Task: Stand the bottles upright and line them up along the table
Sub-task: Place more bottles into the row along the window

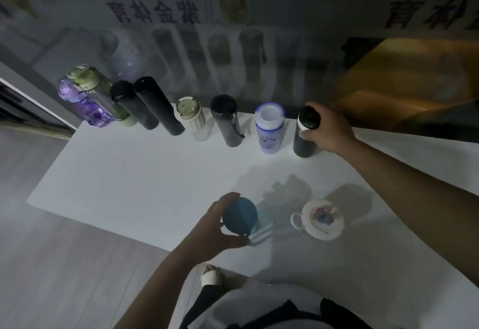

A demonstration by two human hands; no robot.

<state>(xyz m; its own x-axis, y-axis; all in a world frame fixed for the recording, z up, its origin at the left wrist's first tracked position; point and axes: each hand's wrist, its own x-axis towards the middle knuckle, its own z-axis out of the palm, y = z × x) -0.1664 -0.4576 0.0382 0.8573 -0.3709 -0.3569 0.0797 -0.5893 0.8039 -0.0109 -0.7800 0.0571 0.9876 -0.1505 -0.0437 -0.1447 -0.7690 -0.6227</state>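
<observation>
Two bottles are in hand at once, and that is where the risk lies, as I judge it: attention split between them could let either tip. The right hand [328,129] is wrapped around the upper part of a black bottle [305,134] standing at the right end of the far row, just beside a white and blue bottle [269,129]; a careless release or sideways nudge could knock that neighbour over, and since the row stands close together, one fall might carry on down the line. The left hand [220,225] is curled around the blue-lidded bottle [243,218] near the front edge of the table [116,178], fingers and thumb closed on its sides below the lid; being so close to that edge, a slip could send it to the floor. A white-lidded bottle [320,219] stands alone just to its right, apart from the row, and could be bumped by either forearm. As for looks, the far row runs left to right: a purple bottle [83,105] and a green one [98,90] crowded together, two tall black flasks [145,105], a cream ribbed bottle [191,118], and a dark bottle with a strap [228,124]. All appear upright, though the wide lens makes them seem to lean. The light is dim, so fine detail is hard to read.
</observation>
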